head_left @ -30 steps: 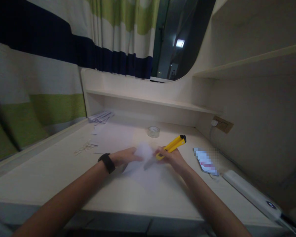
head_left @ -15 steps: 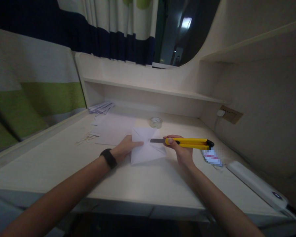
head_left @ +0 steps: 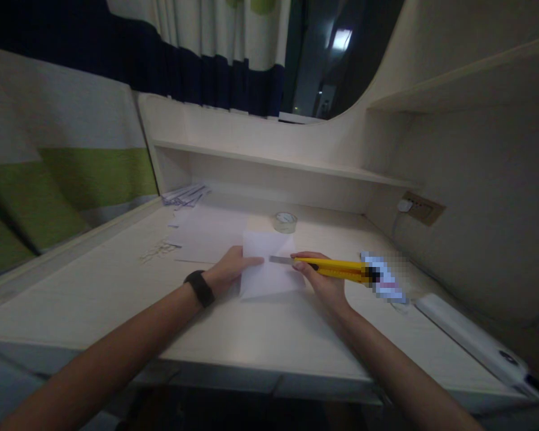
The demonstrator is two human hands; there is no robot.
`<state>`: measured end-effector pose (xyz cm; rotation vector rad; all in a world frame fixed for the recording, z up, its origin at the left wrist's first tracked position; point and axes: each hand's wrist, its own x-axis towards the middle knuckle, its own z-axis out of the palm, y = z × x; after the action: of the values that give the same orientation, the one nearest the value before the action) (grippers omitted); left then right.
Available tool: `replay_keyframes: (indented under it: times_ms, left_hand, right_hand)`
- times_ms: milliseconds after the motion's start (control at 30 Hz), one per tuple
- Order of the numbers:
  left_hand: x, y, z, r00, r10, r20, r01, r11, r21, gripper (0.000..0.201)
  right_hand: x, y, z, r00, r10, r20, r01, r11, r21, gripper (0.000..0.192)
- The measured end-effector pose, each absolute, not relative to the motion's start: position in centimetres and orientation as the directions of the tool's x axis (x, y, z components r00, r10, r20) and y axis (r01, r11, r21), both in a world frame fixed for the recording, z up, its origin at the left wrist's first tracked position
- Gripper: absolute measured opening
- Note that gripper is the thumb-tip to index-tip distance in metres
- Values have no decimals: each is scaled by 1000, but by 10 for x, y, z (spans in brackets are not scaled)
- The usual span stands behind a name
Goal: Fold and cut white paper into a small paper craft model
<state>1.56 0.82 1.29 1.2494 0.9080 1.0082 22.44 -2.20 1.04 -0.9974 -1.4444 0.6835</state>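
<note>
A white folded paper [head_left: 269, 282], like an envelope, is held up above the desk. My left hand [head_left: 230, 267] grips its left side, thumb on the face and the other fingers hidden behind. In my right hand [head_left: 326, 289] is a yellow utility knife [head_left: 335, 269], its blade out and pointing left. The blade [head_left: 282, 260] lies over the middle of the paper; whether it touches the surface I cannot tell. Behind the paper a roll of clear tape [head_left: 285, 222] rests on the desk.
White sheets [head_left: 211, 230] lie left of the paper, with a pile of folded strips [head_left: 186, 195] behind and thin pale scraps [head_left: 158, 251] beside them. A blurred-out phone-like item [head_left: 388, 281] and a long white device [head_left: 469, 335] are at the right. A shelf [head_left: 269, 160] spans the back.
The knife has shifted slightly left and down with my right hand, its handle end now lower. The paper's right part looks flatter, and my left hand has barely moved.
</note>
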Motion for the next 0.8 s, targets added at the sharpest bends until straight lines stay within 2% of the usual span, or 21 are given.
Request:
replay_keyframes:
  times_ms: [367,567,800]
  left_hand:
    - [17,5,15,308,951,6,-135,37,990,37]
    - [15,7,11,337,941,-34,-185,102,977,43]
    - [16,4,14,317,946,-73,-183,137,973,37]
  right_hand:
    - [227,-22,9,-38,834,550,253,540,-803,18]
    - [229,-22,7,-159,747,646,333,656,-677,16]
    - [227,-24,9,-187,683,706,373,714,-592,16]
